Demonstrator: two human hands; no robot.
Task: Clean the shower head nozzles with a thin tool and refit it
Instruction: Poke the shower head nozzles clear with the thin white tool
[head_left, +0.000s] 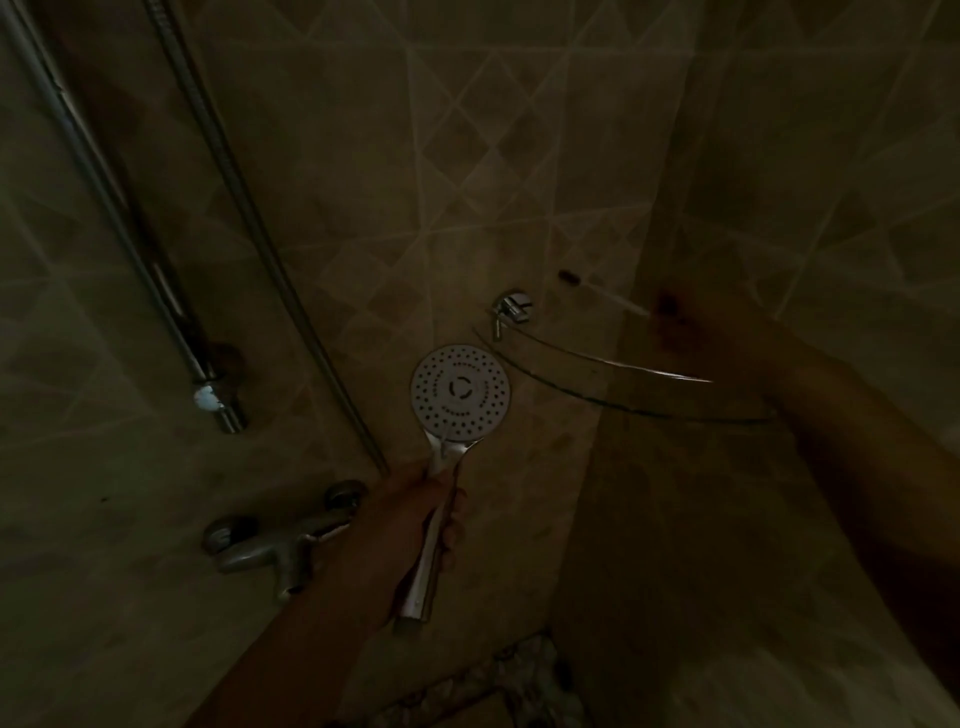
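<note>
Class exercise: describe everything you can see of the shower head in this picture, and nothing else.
The shower head is a handheld type: a round pale faceplate dotted with rings of dark nozzle holes around a central marking, on a shiny chrome-looking handle. It is held upright, the face turned toward the camera, in front of the tiled corner and just left of the glass shelf. The left hand grips the handle, fingers wrapped round it. No hose shows at the handle's lower end, so it looks detached. No tool touches it.
</note>
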